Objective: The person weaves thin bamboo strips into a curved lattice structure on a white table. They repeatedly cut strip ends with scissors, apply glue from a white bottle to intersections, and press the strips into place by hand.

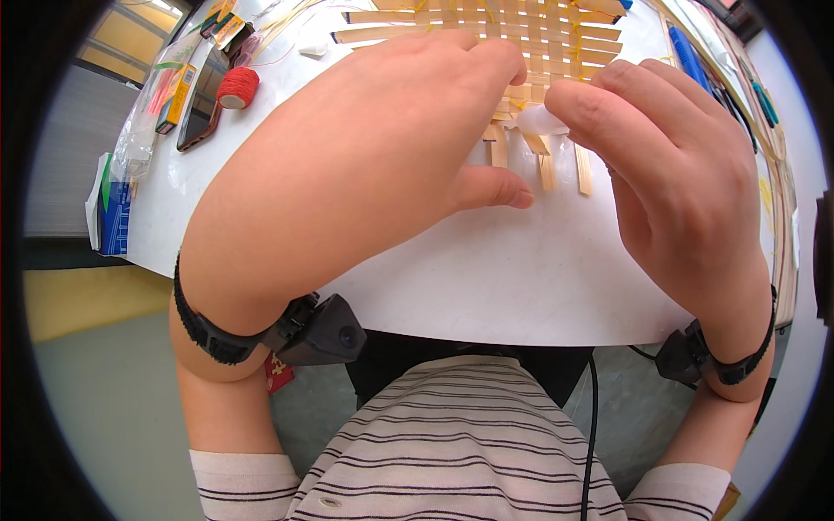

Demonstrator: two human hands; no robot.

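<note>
A mat of pale flat bamboo-like strips [556,43] lies at the far side of the table, woven in a grid with thin yellow ties. Several strip ends stick out toward me. My left hand [391,122] reaches over the mat's near left part. Its thumb is stretched well apart from the bent fingers, whose tips are partly hidden. My right hand [669,148] is closed around a small white translucent plastic piece [540,121], its tip pointing left against the mat's near edge. The hand covers the rest of that piece, so its full shape is hidden.
A red ball of thread [238,89], a phone [201,100], small yellow boxes [176,98] and clear plastic bags [135,143] lie at the left. A blue pen-like tool [689,57] lies at the far right. The white table [486,286] has a curved near edge.
</note>
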